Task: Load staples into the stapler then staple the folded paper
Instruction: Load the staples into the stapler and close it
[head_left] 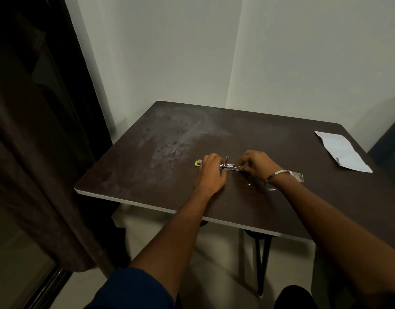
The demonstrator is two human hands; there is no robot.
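A small metal stapler [230, 166] lies opened flat on the dark brown table [147, 170], its yellow end [198, 163] poking out at the left. My left hand [212, 169] rests over its left part and holds it down. My right hand [256, 163] pinches at the stapler's right end with thumb and fingertips; whether staples are between them is too small to tell. The folded white paper [343, 151] lies flat at the table's far right edge, away from both hands.
A small clear plastic packet [297, 176] lies just behind my right wrist, which wears a metal bangle. A dark curtain [36, 130] hangs left of the table. White walls stand behind it. The table's near edge is close to my forearms.
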